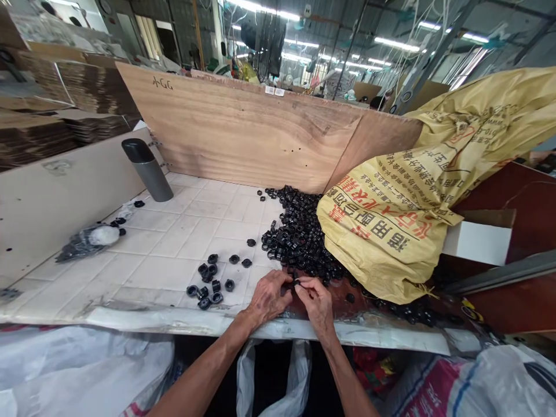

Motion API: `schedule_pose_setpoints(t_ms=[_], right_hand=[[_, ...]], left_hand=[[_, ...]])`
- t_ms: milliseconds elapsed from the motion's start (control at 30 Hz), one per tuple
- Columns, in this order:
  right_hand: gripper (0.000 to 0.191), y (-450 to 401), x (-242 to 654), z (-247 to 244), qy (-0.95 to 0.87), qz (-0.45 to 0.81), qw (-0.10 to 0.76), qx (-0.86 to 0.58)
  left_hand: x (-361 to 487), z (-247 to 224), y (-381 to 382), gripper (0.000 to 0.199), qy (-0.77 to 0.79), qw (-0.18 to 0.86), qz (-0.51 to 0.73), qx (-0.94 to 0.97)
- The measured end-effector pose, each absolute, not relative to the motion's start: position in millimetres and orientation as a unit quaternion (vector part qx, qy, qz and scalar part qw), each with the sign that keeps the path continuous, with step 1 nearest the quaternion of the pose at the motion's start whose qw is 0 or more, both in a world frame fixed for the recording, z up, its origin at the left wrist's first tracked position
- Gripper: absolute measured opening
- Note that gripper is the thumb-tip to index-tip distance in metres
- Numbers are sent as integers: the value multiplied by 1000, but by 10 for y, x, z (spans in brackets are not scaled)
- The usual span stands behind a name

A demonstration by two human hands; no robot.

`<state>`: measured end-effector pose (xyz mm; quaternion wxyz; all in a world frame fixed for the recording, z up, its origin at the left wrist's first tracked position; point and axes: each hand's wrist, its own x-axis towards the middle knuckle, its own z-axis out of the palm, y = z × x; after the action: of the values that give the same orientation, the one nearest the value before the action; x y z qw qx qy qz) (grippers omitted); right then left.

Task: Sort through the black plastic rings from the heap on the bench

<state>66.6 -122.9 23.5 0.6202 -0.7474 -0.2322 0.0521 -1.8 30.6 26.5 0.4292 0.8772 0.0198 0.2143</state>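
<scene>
Two bare hands at a heap of small black parts

At the near edge of the worktable point(169, 234), a person's hands meet in front of the heap of black parts point(299, 226). The right hand point(316, 302) has its thumb and forefinger drawn narrowly together on one small black part point(297, 282), which shows where the fingertips of both hands converge. The left hand point(270, 295) lies just beside it, fingers curled and thumb slightly apart from the forefinger; from where I stand, I cannot tell whether it also grips the part.

The heap spreads from the wooden back panel point(243, 127) toward the hands. A loose group of black parts point(211, 284) lies to the left of the left hand, well apart from the heap, several pieces touching one another. To the right, a yellow printed sack point(386, 226) leans over the table against the heap, and further black pieces lie below it near the front edge.

At the far left, a grey bottle with a black cap point(150, 174) stands near the panel; nearer, a clear plastic bag point(89, 242) with dark contents lies beside the low side board point(69, 197). Beyond the sack is a white-sided carton point(483, 242).
</scene>
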Motion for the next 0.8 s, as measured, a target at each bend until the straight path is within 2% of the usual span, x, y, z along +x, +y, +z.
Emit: schedule_pose_setpoints(t_ms=[167,267,467,567,700,800], right_hand=[[23,-1221,658,264,-211,73,646,-730],[22,-1214,645,303,-197,66,652,-730],[21,-1228,627,323,-210,54,649,-729],[31,-1232,629,324,-213,44,643,-734],[24,-1223,645,320,-230,36,606,-761],[25,-1211,652,296,-210,45,577,-788]], left_hand=[[11,309,302,24,86,642,126,752],[18,304,298,23,73,702,124,698],[16,308,295,20,48,725,148,671],[17,305,290,21,48,727,141,670],[5,299,299,20,37,703,156,693],[-6,307,314,17,17,687,162,708]])
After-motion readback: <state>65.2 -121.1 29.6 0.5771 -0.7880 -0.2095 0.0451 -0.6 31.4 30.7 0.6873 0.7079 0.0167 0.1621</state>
